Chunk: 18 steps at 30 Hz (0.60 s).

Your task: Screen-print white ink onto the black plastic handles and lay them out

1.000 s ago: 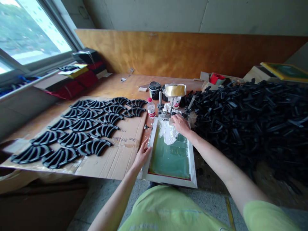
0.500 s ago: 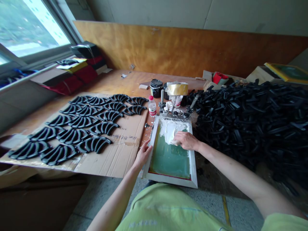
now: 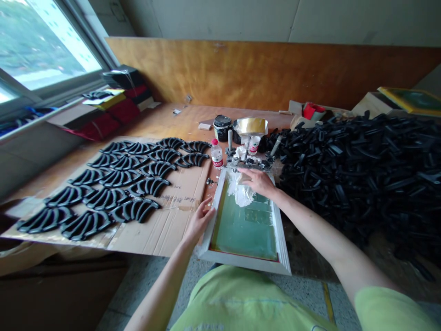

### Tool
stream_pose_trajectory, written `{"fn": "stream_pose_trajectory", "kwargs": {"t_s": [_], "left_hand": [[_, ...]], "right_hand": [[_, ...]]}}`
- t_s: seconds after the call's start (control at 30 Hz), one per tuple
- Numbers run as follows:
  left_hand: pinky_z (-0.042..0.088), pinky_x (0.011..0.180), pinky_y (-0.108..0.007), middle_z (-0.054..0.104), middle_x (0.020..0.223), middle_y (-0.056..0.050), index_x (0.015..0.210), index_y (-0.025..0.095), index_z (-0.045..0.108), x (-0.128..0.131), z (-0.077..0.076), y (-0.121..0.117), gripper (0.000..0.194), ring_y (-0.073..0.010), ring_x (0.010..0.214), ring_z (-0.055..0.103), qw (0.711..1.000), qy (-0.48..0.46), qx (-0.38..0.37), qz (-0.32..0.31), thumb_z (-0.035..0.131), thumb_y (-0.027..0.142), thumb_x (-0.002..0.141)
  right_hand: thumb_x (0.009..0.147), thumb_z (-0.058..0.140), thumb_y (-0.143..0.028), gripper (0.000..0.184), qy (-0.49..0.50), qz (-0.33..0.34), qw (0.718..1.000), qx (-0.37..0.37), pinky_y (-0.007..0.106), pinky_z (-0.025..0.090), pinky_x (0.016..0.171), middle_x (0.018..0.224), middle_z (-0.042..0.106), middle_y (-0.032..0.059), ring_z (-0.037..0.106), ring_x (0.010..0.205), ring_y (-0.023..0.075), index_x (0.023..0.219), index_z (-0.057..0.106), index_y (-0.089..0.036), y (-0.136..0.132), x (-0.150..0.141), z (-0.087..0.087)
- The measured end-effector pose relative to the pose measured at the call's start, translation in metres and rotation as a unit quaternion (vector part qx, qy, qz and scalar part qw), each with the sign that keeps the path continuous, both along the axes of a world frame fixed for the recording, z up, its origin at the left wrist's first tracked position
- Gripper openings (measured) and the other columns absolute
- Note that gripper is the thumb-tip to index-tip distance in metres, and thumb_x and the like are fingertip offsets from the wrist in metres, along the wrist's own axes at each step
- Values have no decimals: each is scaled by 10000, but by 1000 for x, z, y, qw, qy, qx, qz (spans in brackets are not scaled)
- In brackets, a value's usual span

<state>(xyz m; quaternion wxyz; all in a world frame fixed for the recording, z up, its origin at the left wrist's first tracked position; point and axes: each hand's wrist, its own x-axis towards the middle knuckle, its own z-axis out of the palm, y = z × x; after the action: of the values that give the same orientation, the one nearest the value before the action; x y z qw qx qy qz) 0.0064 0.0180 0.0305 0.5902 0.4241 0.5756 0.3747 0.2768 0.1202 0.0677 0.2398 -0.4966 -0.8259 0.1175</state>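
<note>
A screen-printing frame [image 3: 284,250] with pale rails and green mesh lies in front of me, its far end at a metal hinge clamp [image 3: 250,164]. My left hand [image 3: 200,221] is at the frame's left rail, fingers against its edge; their undersides are hidden. My right hand [image 3: 258,181] is over the far end of the mesh, fingers stretched out to the left, above thick white paste [image 3: 241,195]. I see no tool in it; what lies under the palm is hidden.
Rows of black curved, ribbed parts [image 3: 103,197] lie on cardboard [image 3: 151,236] at left. A heap of black parts [image 3: 354,170] is on the right. Behind the frame stand a red-capped bottle [image 3: 217,155], a black-lidded tub [image 3: 222,128] and a gold tape roll [image 3: 251,125].
My right hand has gone from closed fingers on the white paste to stretched fingers farther up and left. The frame's near end looks raised toward me. My left hand stays by its rail.
</note>
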Motion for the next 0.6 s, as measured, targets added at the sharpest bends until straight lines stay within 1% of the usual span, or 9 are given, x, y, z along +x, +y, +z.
{"fn": "stream_pose_trajectory", "kwargs": {"t_s": [0.07,0.1,0.17,0.27,0.33,0.4,0.47,0.53,0.6], "left_hand": [[393,470,-218,649,739,-6,1269,212,565,2,28,3,663,-122,534,537,1000,0,14,8,632,594,733],[398,468,-221,653,751,-14,1189,205,625,4,42,6,599,-122,539,536,1000,4,26,15,601,613,751],[419,472,-235,661,776,-33,1024,184,693,10,67,15,535,-131,559,546,997,-10,71,30,544,638,782],[504,593,-267,680,923,-52,996,190,673,23,94,40,502,-171,722,622,982,-72,164,51,544,628,786],[529,686,-286,676,985,-55,1067,200,633,32,104,57,480,-188,833,646,973,-109,195,58,580,579,776],[535,700,-292,675,962,-58,1121,195,595,41,104,69,478,-187,846,654,970,-132,191,74,589,531,781],[530,659,-270,674,914,-55,1146,190,563,51,93,67,485,-166,789,653,968,-148,169,113,555,533,804],[520,626,-253,678,901,-64,1157,183,540,62,71,52,515,-154,746,647,975,-155,110,114,543,565,810],[516,597,-263,688,901,-95,1155,170,538,75,43,25,574,-171,731,653,988,-149,-7,45,556,613,790]], "right_hand": [[805,677,-256,583,3,-60,998,-2,295,466,819,1061,673,16,620,904,200,1356,496,-323,23,9,12],[814,663,-270,581,11,-91,996,3,296,467,813,1043,680,14,624,887,199,1365,487,-326,31,19,16],[849,598,-292,480,49,-163,985,18,301,470,803,977,694,21,631,848,195,1324,530,-285,35,47,15],[883,483,-280,310,108,-289,951,-3,324,482,764,846,695,57,632,773,202,1131,634,-172,19,90,-6],[881,472,-287,267,109,-312,943,-40,346,487,760,836,690,82,630,780,220,1018,653,-147,-1,101,-30],[859,539,-325,231,90,-261,959,-62,362,479,810,884,688,83,627,846,229,982,659,-169,-22,93,-55],[807,644,-327,235,51,-168,982,-65,376,457,874,952,681,64,608,932,231,1011,661,-211,-40,72,-73],[790,687,-288,238,5,-101,994,-50,386,438,903,977,666,53,580,979,231,1022,665,-238,-57,44,-80],[834,651,-269,168,-13,-100,995,-20,383,431,903,954,651,63,559,983,230,995,672,-227,-75,16,-76]]}}
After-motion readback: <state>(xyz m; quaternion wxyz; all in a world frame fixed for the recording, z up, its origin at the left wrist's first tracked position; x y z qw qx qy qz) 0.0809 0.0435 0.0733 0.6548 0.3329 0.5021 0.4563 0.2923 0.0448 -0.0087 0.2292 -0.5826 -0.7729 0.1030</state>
